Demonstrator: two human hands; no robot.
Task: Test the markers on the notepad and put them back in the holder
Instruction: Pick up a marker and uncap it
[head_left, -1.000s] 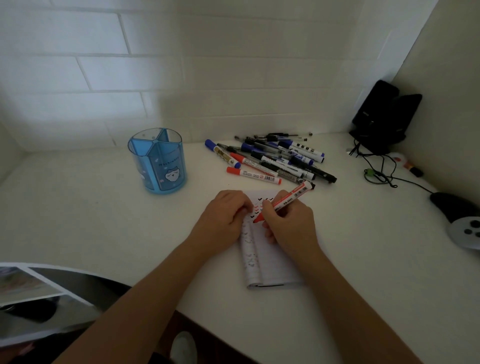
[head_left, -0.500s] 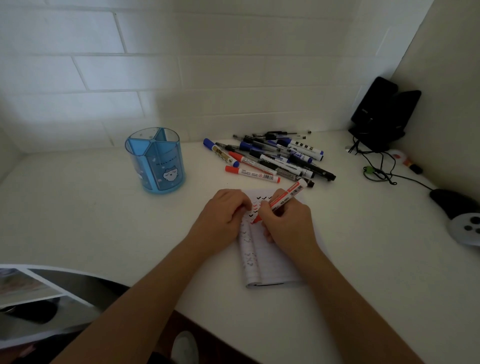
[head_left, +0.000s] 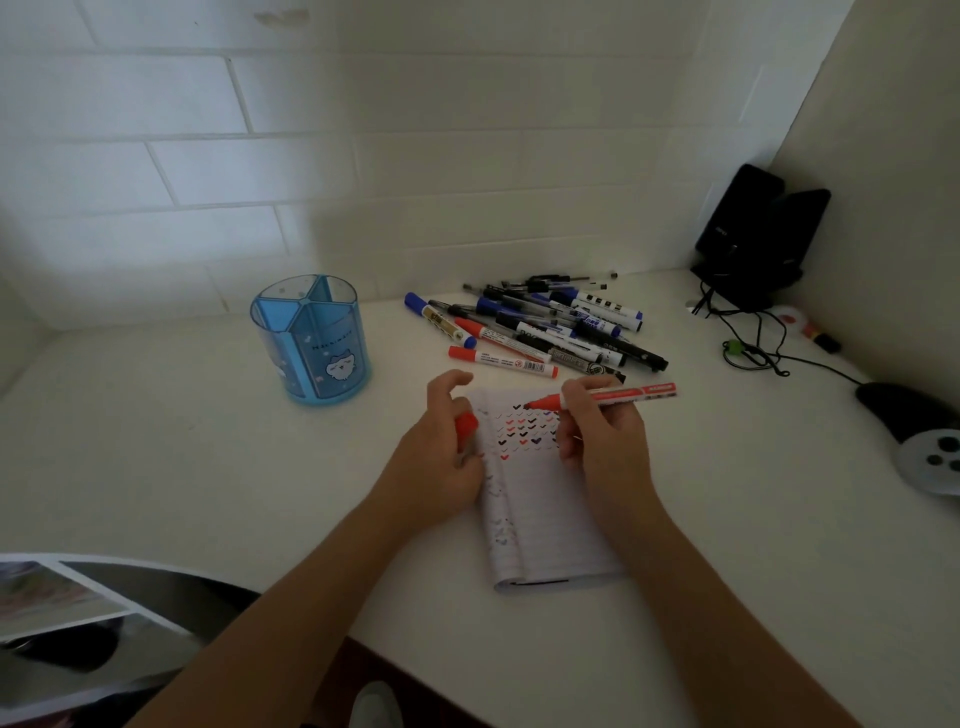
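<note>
An open lined notepad (head_left: 540, 519) lies on the white desk, its top covered with small red, black and blue check marks. My right hand (head_left: 605, 441) grips an uncapped red marker (head_left: 618, 396) lying almost level above the pad, tip pointing left. My left hand (head_left: 441, 457) holds the red cap (head_left: 466, 427) at the pad's left edge. A pile of red, blue and black markers (head_left: 540, 332) lies behind the pad. The blue divided holder (head_left: 311, 338) stands to the left, with nothing seen inside.
Two black speakers (head_left: 753, 239) with cables (head_left: 748, 348) stand in the back right corner. A black and grey device (head_left: 924, 441) sits at the right edge. The desk's front edge (head_left: 322, 631) runs below my forearms. White tiled walls close the back and right side.
My right hand has lifted the red marker off the page and swung it level, tip to the left. My left hand has drawn back from the pad, showing the red cap.
</note>
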